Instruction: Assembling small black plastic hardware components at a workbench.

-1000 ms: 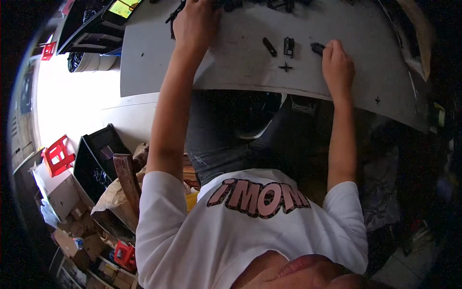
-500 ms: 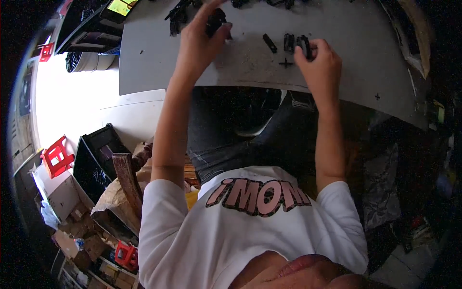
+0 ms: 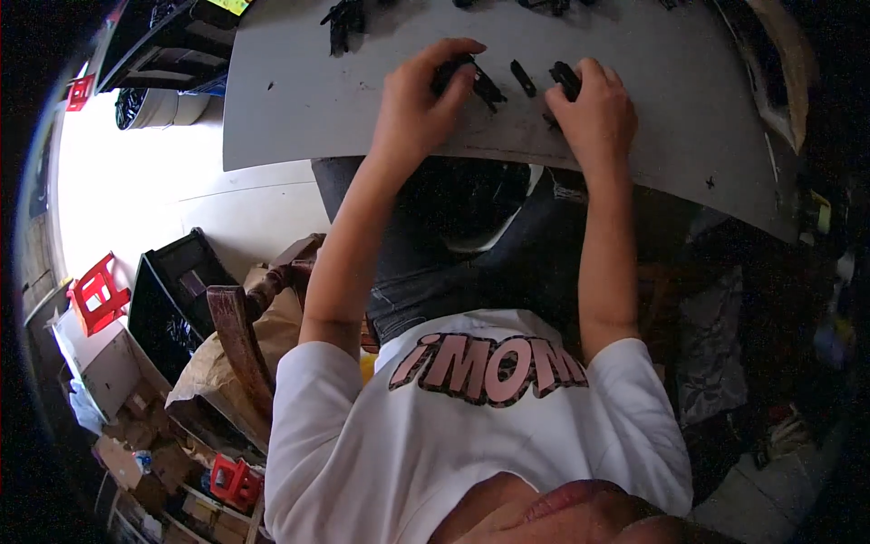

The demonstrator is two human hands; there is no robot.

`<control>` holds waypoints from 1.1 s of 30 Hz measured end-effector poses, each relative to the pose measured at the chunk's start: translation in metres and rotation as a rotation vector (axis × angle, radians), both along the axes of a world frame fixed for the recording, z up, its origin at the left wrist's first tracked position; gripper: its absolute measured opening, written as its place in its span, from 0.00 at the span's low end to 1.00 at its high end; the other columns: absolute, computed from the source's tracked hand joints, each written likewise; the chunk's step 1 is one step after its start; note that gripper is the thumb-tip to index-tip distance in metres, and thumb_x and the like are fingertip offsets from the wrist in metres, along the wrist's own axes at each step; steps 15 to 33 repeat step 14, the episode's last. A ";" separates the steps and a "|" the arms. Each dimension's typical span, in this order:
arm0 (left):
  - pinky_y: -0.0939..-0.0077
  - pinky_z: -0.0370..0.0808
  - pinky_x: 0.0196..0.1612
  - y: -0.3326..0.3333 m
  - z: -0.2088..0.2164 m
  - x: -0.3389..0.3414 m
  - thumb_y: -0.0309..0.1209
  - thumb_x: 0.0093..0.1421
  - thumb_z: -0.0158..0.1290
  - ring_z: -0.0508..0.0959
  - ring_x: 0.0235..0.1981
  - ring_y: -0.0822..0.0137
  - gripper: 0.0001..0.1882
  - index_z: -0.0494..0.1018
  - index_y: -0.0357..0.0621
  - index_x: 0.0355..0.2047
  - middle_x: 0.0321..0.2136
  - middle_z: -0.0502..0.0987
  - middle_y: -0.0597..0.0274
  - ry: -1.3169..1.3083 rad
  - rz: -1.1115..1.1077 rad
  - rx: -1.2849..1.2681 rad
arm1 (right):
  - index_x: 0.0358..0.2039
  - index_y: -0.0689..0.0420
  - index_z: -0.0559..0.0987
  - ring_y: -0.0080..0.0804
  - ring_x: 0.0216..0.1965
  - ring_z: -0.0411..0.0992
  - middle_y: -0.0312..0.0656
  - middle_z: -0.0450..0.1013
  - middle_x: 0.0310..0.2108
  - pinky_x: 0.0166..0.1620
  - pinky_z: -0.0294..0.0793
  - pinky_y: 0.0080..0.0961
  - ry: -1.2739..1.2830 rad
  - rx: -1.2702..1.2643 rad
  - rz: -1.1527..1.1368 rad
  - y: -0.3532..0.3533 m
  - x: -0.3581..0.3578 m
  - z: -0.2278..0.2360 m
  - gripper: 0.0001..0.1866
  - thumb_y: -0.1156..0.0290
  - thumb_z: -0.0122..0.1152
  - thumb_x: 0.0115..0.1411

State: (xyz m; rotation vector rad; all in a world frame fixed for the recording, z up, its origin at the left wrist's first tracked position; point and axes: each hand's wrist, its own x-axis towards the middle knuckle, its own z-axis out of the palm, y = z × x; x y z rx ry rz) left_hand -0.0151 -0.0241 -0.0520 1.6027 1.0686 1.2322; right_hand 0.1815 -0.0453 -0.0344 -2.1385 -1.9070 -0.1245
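My left hand is curled around a black plastic part on the grey table. My right hand grips another small black part near the table's front edge. Between the two hands lies a short black piece, untouched. Both forearms reach up from the lower edge over my lap.
More black parts lie farther back on the table, one cluster at the upper left. On the floor to my left stand a black crate, a red stool, cardboard boxes and a brown paper bag.
My left hand has drawn back from the far side of the table with a black part. My right hand moved left and picked up a small black part.
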 end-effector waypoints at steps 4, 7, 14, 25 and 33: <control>0.81 0.70 0.40 -0.004 0.004 0.001 0.23 0.58 0.48 0.74 0.36 0.74 0.12 0.72 0.39 0.43 0.34 0.76 0.60 0.129 -0.036 -0.072 | 0.32 0.61 0.74 0.35 0.28 0.72 0.42 0.70 0.29 0.31 0.71 0.27 0.354 0.063 0.311 -0.003 -0.007 0.016 0.12 0.70 0.61 0.49; 0.79 0.71 0.42 -0.007 0.003 0.005 0.23 0.57 0.49 0.75 0.37 0.73 0.11 0.73 0.39 0.42 0.35 0.77 0.60 0.097 -0.031 -0.069 | 0.33 0.62 0.74 0.32 0.28 0.72 0.42 0.70 0.30 0.31 0.71 0.24 0.419 0.035 0.411 -0.011 -0.022 0.031 0.12 0.74 0.62 0.47; 0.73 0.74 0.33 -0.016 0.009 0.020 0.32 0.52 0.57 0.80 0.30 0.61 0.12 0.75 0.44 0.37 0.26 0.78 0.52 0.136 0.074 0.066 | 0.38 0.58 0.75 0.33 0.35 0.73 0.42 0.70 0.35 0.35 0.73 0.28 0.294 0.107 0.530 -0.017 -0.027 0.030 0.16 0.71 0.65 0.48; 0.73 0.74 0.33 -0.016 0.009 0.020 0.32 0.52 0.57 0.80 0.30 0.61 0.12 0.75 0.44 0.37 0.26 0.78 0.52 0.136 0.074 0.066 | 0.38 0.58 0.75 0.33 0.35 0.73 0.42 0.70 0.35 0.35 0.73 0.28 0.294 0.107 0.530 -0.017 -0.027 0.030 0.16 0.71 0.65 0.48; 0.73 0.74 0.33 -0.016 0.009 0.020 0.32 0.52 0.57 0.80 0.30 0.61 0.12 0.75 0.44 0.37 0.26 0.78 0.52 0.136 0.074 0.066 | 0.38 0.58 0.75 0.33 0.35 0.73 0.42 0.70 0.35 0.35 0.73 0.28 0.294 0.107 0.530 -0.017 -0.027 0.030 0.16 0.71 0.65 0.48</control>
